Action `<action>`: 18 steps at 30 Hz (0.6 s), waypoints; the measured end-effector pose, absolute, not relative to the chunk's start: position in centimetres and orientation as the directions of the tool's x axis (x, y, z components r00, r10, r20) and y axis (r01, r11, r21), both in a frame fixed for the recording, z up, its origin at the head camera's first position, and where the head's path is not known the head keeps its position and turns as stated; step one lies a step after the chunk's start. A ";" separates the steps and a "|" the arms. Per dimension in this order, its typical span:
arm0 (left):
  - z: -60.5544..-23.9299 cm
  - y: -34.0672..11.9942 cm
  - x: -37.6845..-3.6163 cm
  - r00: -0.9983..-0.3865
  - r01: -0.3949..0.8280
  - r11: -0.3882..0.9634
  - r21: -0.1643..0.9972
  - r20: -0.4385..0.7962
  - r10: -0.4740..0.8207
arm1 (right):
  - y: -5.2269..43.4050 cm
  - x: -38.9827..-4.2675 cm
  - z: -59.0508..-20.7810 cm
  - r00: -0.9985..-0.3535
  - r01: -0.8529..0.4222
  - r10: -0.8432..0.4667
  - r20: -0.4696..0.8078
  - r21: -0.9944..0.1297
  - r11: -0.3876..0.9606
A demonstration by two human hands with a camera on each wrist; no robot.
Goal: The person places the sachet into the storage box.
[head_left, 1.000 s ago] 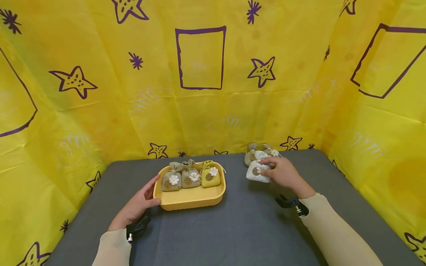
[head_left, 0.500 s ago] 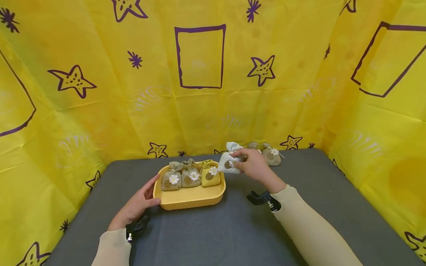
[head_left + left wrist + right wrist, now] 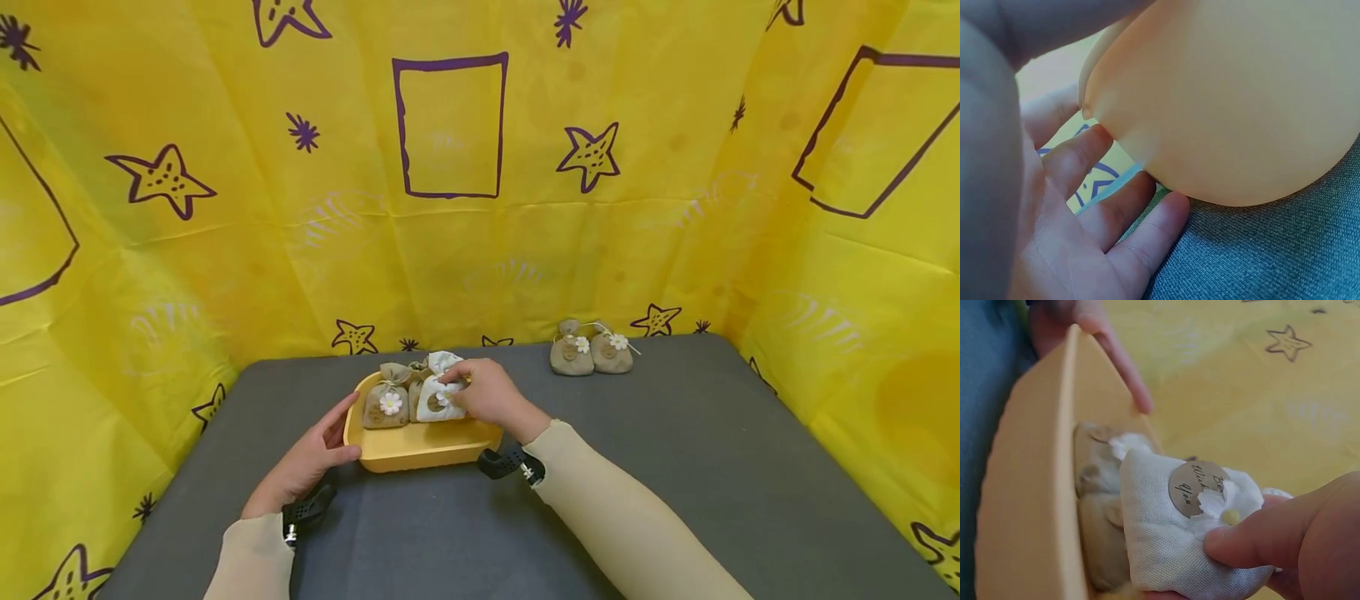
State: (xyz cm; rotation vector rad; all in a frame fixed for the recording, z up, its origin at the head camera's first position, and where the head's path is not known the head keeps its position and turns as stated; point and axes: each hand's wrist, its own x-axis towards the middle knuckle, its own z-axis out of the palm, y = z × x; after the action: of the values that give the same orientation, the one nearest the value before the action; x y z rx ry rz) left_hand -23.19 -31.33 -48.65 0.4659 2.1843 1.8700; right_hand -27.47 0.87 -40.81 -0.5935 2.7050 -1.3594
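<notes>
My left hand (image 3: 303, 462) grips the left end of a yellow tray (image 3: 420, 460); in the left wrist view its fingertips touch the outer wall (image 3: 1229, 125). Inside the tray, a grey-beige drawstring sachet (image 3: 386, 410) with a white flower leans at the left. Beside it, another grey-beige sachet (image 3: 414, 402) is partly covered. A white sachet (image 3: 1160, 544) with a round brown label and a flower is pinched by my right hand (image 3: 495, 400), above the tray and in front of the others. The hand and white sachet hide the yellow sachet in the head view.
Two more grey-beige sachets (image 3: 572, 357) stand together at the back right of the grey table (image 3: 637, 483). A yellow cloth (image 3: 450, 267) with starfish drawings hangs along the back and sides.
My right hand has carried the white sachet left from the back-right group to over the tray, now in front of the tray's sachets. The left hand stays on the tray.
</notes>
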 end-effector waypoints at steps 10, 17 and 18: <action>-48.7 -31.3 -23.2 -0.923 0.089 0.135 0.987 0.031 0.384 | -3.9 -26.7 -41.8 -0.863 -0.400 -0.493 0.111 -0.746 0.532; -48.6 -31.5 -23.3 -0.923 0.093 0.152 0.984 0.028 0.383 | -4.9 -26.7 -42.0 -0.815 -0.405 -0.578 0.042 -0.755 0.515; -48.6 -31.5 -23.3 -0.924 0.093 0.153 0.984 0.028 0.382 | -5.0 -26.7 -42.1 -0.817 -0.399 -0.576 0.027 -0.748 0.530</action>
State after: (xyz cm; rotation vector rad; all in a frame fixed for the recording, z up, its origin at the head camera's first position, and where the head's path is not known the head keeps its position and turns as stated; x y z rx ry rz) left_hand -23.33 -31.49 -48.58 0.4647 2.2001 1.8505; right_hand -26.68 -4.98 -42.07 -0.8249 2.5467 -1.1587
